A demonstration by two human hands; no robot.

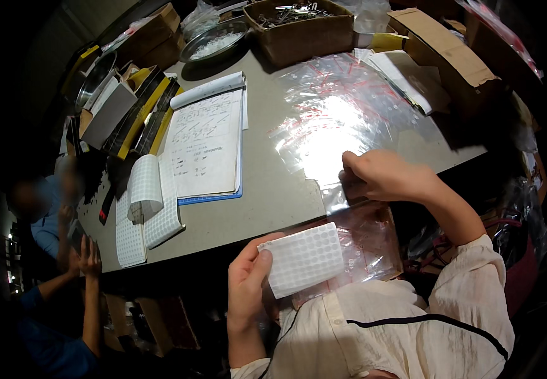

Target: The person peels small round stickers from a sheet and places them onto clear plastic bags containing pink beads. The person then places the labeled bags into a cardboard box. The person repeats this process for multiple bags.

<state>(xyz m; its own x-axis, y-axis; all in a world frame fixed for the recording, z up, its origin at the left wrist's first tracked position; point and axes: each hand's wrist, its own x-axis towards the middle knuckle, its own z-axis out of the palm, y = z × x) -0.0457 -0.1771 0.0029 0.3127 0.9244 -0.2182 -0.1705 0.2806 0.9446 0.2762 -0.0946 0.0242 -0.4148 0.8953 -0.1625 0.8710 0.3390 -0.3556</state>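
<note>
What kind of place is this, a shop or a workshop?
Most likely a small packing workshop: clear zip bags lie spread over the table, cardboard boxes of small parts stand behind, and an open notebook holds handwritten tallies.

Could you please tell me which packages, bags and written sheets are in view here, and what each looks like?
White dimpled sheet: rectangular, held in left hand.
Clear bags: glossy pile with red strips, table centre; right hand at its near edge.
Notebook: open, white handwritten page, blue cover edge, table left.
Cardboard box: brown, open, far edge, holding metal parts.
</note>
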